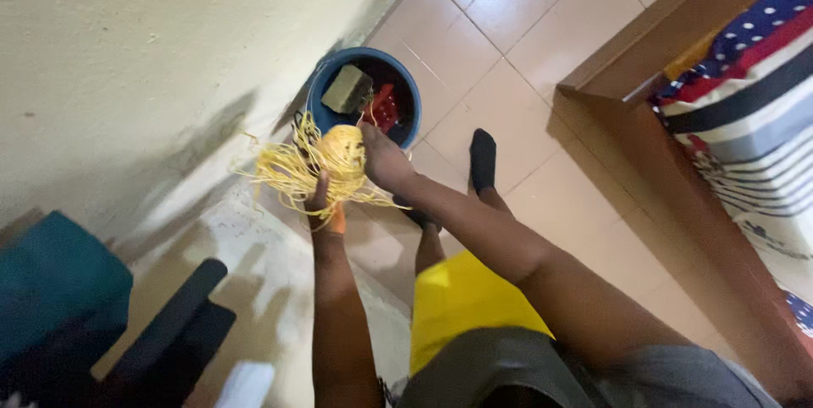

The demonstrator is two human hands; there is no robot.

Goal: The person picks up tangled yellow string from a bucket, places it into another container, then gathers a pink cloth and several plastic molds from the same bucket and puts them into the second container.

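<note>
above the tiled floor (491,27), close to a pale wall (127,35), both hands work a bundle of yellow string (318,162). the left hand (320,196) comes up from below, its fingers closed around loose strands that spill out to the left and hang down in loops. the right hand (383,158) reaches across from the right and is wrapped over the rounder, more tightly wound part of the bundle, gripping it from the side. the bundle hangs in the air between the two hands, just in front of a blue bucket (408,86) that stands on the floor against the wall. inside the bucket lie an olive-green block (347,88) and something red (385,107); what the red thing is cannot be told. below the hands, the person's feet in black socks (483,158) rest on the tiles, and yellow shorts (461,298) show nearer the camera. at the right stands a wooden bed frame (627,120) with striped and dotted bedding (754,86). at the lower left are a teal cushion (51,281) and a dark chair arm (174,323).
</note>
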